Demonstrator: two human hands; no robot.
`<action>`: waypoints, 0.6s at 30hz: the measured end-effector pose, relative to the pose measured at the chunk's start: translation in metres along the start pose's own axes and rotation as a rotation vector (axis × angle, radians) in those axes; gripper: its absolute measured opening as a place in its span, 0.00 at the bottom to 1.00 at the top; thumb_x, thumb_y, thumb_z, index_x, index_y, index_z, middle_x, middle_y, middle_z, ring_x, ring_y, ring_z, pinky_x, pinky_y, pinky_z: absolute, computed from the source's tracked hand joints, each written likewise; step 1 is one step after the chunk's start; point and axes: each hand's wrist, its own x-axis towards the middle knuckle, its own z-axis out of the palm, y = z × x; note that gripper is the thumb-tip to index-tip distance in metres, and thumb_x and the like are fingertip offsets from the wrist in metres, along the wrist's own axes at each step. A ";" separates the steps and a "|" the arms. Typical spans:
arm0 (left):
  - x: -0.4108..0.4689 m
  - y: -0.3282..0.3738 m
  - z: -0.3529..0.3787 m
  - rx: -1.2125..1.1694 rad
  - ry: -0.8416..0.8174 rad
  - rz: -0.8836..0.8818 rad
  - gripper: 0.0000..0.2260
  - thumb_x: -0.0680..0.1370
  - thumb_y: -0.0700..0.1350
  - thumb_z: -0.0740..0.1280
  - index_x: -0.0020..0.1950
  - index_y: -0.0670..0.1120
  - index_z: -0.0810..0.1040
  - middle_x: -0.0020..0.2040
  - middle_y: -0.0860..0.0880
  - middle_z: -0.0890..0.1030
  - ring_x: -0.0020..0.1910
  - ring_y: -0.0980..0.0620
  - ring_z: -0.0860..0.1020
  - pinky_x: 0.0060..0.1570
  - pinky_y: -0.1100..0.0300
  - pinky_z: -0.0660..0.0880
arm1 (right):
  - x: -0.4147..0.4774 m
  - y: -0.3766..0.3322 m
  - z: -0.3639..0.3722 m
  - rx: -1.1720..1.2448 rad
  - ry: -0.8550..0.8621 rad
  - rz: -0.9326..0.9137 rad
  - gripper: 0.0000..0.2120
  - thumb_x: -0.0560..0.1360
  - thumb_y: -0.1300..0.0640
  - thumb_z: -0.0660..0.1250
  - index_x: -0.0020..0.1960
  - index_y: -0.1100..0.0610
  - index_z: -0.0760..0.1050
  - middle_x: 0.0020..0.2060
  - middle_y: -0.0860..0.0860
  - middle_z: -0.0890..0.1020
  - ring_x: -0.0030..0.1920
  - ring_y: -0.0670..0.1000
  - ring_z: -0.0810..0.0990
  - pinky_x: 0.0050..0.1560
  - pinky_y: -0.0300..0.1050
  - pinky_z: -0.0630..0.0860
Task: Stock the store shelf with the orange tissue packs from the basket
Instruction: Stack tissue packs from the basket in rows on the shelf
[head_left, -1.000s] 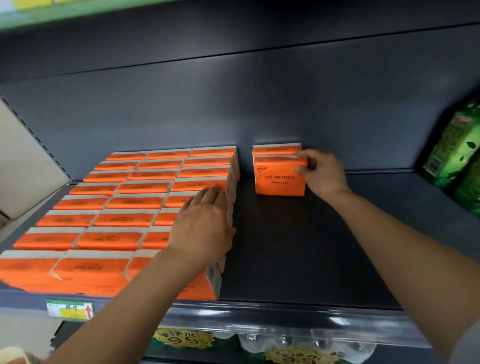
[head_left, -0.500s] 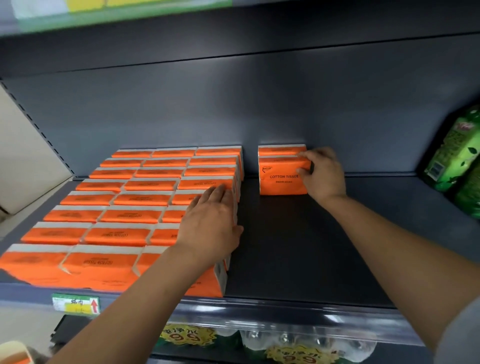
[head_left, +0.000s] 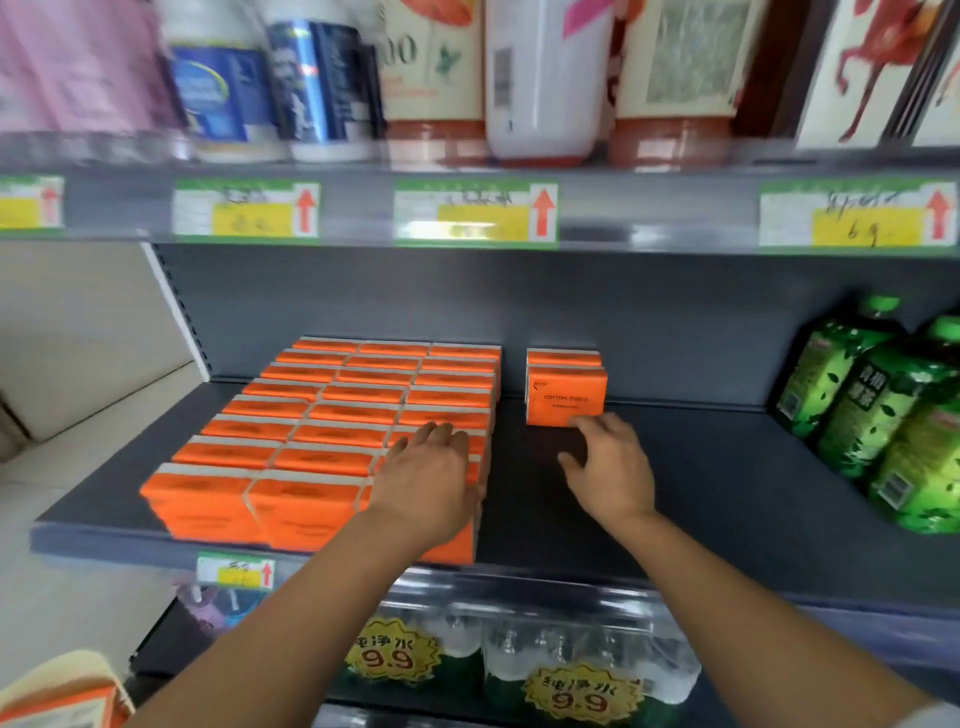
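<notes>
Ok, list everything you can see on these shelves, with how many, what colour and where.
Orange tissue packs in a block: three columns, about eight rows, orange, left half of the dark grey middle shelf.
Orange tissue packs standing apart: two, orange, back of that shelf, right of the block.
Green leaf-print packs: at least three, green, right end of that shelf.
Bottles and jars: several, blurred, on the upper shelf.
Price labels: five, green-yellow with red arrows, four on the upper edge, one on the middle.
Clear water bottles: count unclear, below, behind two yellow 9.9 stickers.
Cream-rimmed basket: one, bottom-left corner, mostly cut off.
Left hand: flat on the block's right column.
Right hand: open, fingertips at the front separate pack's lower edge.
</notes>
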 end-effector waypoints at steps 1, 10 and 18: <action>-0.010 -0.004 -0.004 -0.002 0.011 0.002 0.27 0.79 0.55 0.60 0.74 0.45 0.62 0.74 0.46 0.63 0.74 0.46 0.59 0.71 0.50 0.60 | -0.010 -0.007 -0.002 -0.003 -0.013 -0.010 0.19 0.72 0.57 0.71 0.63 0.57 0.76 0.59 0.55 0.76 0.61 0.58 0.73 0.55 0.50 0.73; -0.117 -0.074 -0.017 0.017 0.050 -0.076 0.26 0.80 0.51 0.61 0.75 0.44 0.61 0.74 0.45 0.64 0.73 0.46 0.61 0.70 0.52 0.63 | -0.104 -0.071 -0.008 -0.077 -0.184 -0.061 0.20 0.76 0.52 0.66 0.68 0.52 0.71 0.61 0.51 0.75 0.64 0.53 0.71 0.57 0.47 0.75; -0.209 -0.169 0.025 0.022 -0.035 -0.259 0.22 0.76 0.47 0.63 0.70 0.46 0.66 0.68 0.46 0.70 0.68 0.46 0.68 0.63 0.53 0.69 | -0.168 -0.151 0.022 -0.120 -0.400 -0.213 0.17 0.76 0.51 0.65 0.63 0.53 0.73 0.59 0.51 0.77 0.60 0.53 0.74 0.54 0.47 0.74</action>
